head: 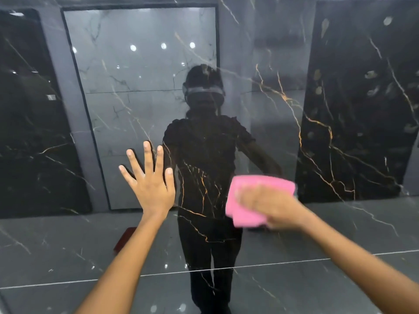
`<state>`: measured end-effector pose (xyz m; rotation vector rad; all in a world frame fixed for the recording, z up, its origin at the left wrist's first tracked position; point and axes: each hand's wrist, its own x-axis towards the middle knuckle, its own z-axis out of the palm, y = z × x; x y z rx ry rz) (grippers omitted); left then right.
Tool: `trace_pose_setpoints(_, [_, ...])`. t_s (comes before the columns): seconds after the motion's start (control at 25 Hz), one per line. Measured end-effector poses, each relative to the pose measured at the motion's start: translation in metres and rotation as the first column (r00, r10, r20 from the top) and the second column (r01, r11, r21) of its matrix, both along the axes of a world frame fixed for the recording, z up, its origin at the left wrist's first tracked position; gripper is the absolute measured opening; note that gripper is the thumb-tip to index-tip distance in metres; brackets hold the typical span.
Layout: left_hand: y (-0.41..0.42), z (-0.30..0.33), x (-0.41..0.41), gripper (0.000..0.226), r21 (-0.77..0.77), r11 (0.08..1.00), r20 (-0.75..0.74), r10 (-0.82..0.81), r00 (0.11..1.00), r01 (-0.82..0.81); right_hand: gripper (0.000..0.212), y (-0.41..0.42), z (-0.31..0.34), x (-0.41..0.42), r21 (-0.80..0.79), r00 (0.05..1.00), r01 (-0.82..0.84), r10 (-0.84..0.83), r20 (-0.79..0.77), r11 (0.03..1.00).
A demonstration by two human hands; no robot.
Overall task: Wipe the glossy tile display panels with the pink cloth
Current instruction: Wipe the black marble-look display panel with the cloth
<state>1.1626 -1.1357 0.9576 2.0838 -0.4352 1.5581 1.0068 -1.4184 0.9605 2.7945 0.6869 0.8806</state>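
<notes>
The cloth (254, 200) is pressed flat under the right hand (269, 207) — blurred. The left hand (150, 184), fingers spread, is braced on the panel (283, 98). Even pressure and overlapping passes are advised — streaks show on gloss.

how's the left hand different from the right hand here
The left hand is empty with fingers spread, palm flat against the glossy tile panel; the right hand presses the pink cloth to it. The left hand looks sharp, the right hand blurred. Both are bare and reach the same panel.
</notes>
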Motion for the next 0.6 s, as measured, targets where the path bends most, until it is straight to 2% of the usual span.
trace_pose_setpoints(0.04, [0.0,0.001,0.001,0.055,0.0,1.0,-0.007,-0.002,1.0,0.002,0.056,-0.007,0.028,0.01,0.122,0.983,0.131,-0.145,0.116,0.984])
trace_pose_setpoints(0.08, [0.0,0.002,0.001,0.054,0.002,1.0,-0.015,-0.008,1.0,0.008,0.058,-0.008,0.06,0.009,0.292,0.912,0.156,-0.251,0.323,0.944])
trace_pose_setpoints(0.12, [0.001,0.002,0.001,0.054,0.003,1.0,-0.023,-0.012,1.0,0.012,0.055,-0.019,0.085,0.016,0.474,0.773,0.036,-0.325,0.545,0.88])
trace_pose_setpoints(0.16, [0.001,0.001,0.0,0.053,-0.001,1.0,-0.029,-0.016,0.999,0.016,0.05,-0.027,0.094,0.019,0.513,0.673,-0.057,-0.347,0.654,0.856])
trace_pose_setpoints(0.2, [0.0,0.0,-0.001,0.054,-0.006,1.0,-0.036,-0.016,0.999,0.016,0.046,-0.025,0.073,0.025,0.494,0.649,-0.108,-0.316,0.692,0.863])
trace_pose_setpoints(0.24, [-0.001,0.0,-0.002,0.054,-0.008,1.0,-0.042,-0.012,0.999,0.011,0.047,-0.015,0.031,0.028,0.457,0.686,-0.064,-0.294,0.666,0.887])
trace_pose_setpoints(0.28, [-0.001,0.001,-0.003,0.054,-0.001,1.0,-0.05,-0.006,0.999,0.006,0.053,-0.004,-0.03,0.035,0.292,0.766,-0.018,-0.175,0.618,0.956])
trace_pose_setpoints(0.32, [0.001,0.004,-0.005,0.054,0.019,1.0,-0.057,-0.003,0.998,0.004,0.06,0.009,-0.077,0.026,0.012,0.821,0.059,-0.055,0.568,0.998])
trace_pose_setpoints(0.36, [0.003,0.007,-0.006,0.054,0.046,0.999,-0.057,-0.011,0.998,0.014,0.069,0.008,-0.103,0.018,-0.245,0.894,0.075,0.044,0.446,0.967])
trace_pose_setpoints(0.4, [0.006,0.008,-0.007,0.055,0.064,0.997,-0.053,-0.038,0.998,0.041,0.076,0.003,-0.107,0.015,-0.405,0.94,0.026,0.115,0.32,0.914])
trace_pose_setpoints(0.44, [0.009,0.005,-0.01,0.055,0.058,0.995,-0.055,-0.073,0.996,0.076,0.076,-0.002,-0.095,0.02,-0.399,0.933,-0.041,0.178,0.312,0.916])
trace_pose_setpoints(0.48, [0.011,-0.002,-0.014,0.055,0.013,0.993,-0.072,-0.114,0.991,0.115,0.072,0.001,-0.066,0.024,-0.229,0.907,-0.063,0.151,0.393,0.971])
trace_pose_setpoints(0.52, [0.01,-0.015,-0.02,0.056,-0.062,0.989,-0.106,-0.141,0.984,0.135,0.066,0.01,-0.028,0.028,0.048,0.869,-0.073,0.04,0.493,0.996])
trace_pose_setpoints(0.56, [0.008,-0.033,-0.025,0.056,-0.125,0.985,-0.147,-0.14,0.979,0.122,0.06,0.02,0.008,0.034,0.312,0.819,-0.091,-0.107,0.564,0.946])
trace_pose_setpoints(0.6, [0.005,-0.056,-0.029,0.058,-0.145,0.985,-0.191,-0.124,0.974,0.097,0.056,0.032,0.028,0.04,0.43,0.788,-0.098,-0.194,0.584,0.898])
